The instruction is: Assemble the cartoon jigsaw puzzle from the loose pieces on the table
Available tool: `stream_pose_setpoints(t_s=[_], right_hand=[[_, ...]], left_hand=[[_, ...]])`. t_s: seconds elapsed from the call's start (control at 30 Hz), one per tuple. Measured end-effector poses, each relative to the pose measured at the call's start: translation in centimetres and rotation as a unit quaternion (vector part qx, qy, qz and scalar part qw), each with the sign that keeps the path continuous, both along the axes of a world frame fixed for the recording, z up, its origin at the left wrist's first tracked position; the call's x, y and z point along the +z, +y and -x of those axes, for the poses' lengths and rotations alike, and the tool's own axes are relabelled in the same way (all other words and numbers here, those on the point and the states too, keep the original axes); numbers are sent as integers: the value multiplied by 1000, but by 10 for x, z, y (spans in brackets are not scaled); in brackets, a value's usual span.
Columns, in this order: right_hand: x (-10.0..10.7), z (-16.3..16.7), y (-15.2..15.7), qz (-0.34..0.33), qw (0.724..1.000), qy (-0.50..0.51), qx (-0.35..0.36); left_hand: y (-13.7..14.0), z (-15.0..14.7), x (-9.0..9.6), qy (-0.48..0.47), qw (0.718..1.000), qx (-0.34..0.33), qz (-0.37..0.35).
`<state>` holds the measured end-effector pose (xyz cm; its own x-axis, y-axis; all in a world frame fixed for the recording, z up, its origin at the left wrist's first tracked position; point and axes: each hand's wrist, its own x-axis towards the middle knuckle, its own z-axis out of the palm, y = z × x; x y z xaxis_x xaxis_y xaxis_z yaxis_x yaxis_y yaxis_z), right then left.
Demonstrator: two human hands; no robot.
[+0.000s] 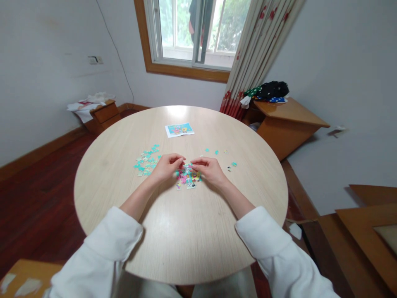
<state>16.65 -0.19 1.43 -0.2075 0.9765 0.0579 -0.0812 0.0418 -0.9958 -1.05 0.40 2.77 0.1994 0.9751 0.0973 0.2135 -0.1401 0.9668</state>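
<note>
Pink-and-yellow joined cardboard puzzle patch [188, 178] lies mid-table; left hand [166, 166] and right hand [209, 169], fingers curled, pinch pieces above it. Pressing askew could buckle it; loose teal pieces [147, 161] at ten o'clock might scatter.

table [173, 231]: pale beige wood grain | loose puzzle pieces [147, 160]: turquoise, some cream | joined puzzle patch [188, 178]: pink, yellow, teal | reference picture [179, 129]: turquoise, white border | sleeves [105, 252]: white | curtain [257, 54]: cream, red flowers | floor [37, 194]: dark red-brown | window frame [173, 68]: orange-brown wood
</note>
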Motion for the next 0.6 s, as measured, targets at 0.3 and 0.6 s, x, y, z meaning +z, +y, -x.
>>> stream_pose_setpoints(t_s=[0.3,0.6], right_hand=[[-4,1,1,-19,999,2,35],[0,0,-1,21,999,16,42]], left_hand=[[-6,-4,2,-9,998,-56,38],[-10,-2,7,-26,993,-100,62]])
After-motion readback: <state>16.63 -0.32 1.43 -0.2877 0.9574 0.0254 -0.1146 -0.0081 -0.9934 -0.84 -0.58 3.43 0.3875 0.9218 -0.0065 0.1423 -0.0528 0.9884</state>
